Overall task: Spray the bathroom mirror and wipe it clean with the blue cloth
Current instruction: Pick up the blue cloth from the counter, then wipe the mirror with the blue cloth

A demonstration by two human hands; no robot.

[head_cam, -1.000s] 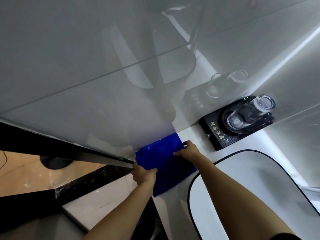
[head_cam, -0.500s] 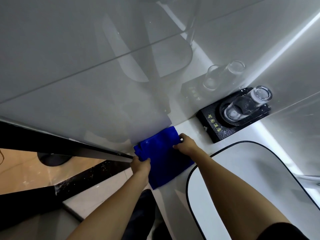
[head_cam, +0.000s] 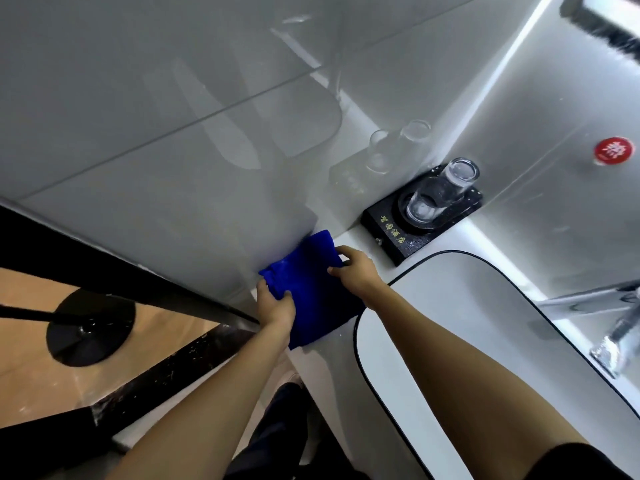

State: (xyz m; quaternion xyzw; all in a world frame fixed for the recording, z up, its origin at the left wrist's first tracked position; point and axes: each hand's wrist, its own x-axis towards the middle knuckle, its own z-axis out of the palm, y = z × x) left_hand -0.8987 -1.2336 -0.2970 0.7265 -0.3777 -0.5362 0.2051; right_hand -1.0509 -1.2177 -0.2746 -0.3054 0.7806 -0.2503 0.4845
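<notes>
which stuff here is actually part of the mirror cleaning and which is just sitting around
In use:
blue cloth, held by left hand and right hand
mirror

Just lying about:
glasses on black tray
sink
tap
red sticker

— Where's the blue cloth (head_cam: 313, 285)?

— On the white tabletop (head_cam: 349, 237), folded into a thick pad, deep blue and slightly rumpled. Its far end touches the bottom edge of the mirror (head_cam: 173, 140).

— And the mirror?

— A big glass pane standing upright behind it, hazy and grey, with faint reflections in it.
</notes>
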